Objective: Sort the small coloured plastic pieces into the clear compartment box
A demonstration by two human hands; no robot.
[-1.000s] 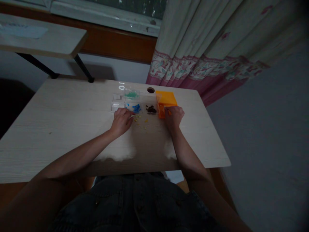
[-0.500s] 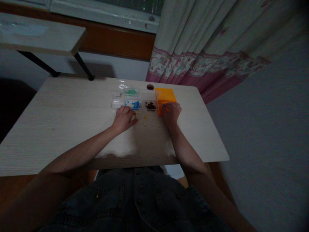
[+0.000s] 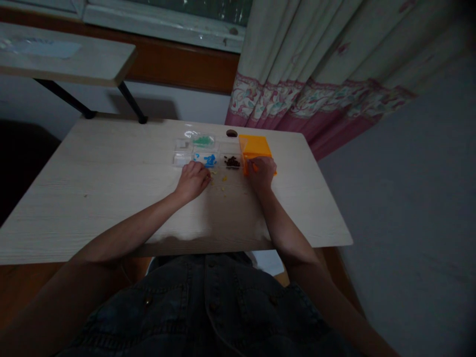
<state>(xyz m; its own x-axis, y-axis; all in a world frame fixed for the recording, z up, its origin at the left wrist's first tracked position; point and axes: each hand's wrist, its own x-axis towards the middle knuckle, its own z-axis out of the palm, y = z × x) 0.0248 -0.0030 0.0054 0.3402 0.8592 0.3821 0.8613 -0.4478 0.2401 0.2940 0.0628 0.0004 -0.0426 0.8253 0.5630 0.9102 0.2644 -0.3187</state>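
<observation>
My left hand [image 3: 193, 181] rests on the table beside a few small yellow pieces [image 3: 224, 179], its thumb and fingers drawn together. Whatever lies between those fingertips is too small to make out. Over the front of an open orange plastic box [image 3: 256, 145], my right hand [image 3: 262, 173] has its fingers pinched; their contents are not distinguishable. Left of this box sit clear compartment trays [image 3: 182, 159]. They hold small blue pieces [image 3: 210, 159], green pieces [image 3: 203, 141] and dark brown pieces [image 3: 232, 162] in separate compartments.
The pale wooden table [image 3: 122, 173] has a round cable hole [image 3: 231, 133] near its back edge. A raised shelf [image 3: 92, 64] on black legs stands at the back left. A flowered curtain [image 3: 290, 89] hangs behind the right side.
My left thumb has closed in toward the fingers beside the yellow pieces. My right hand has shifted slightly left and stays over the orange box.
</observation>
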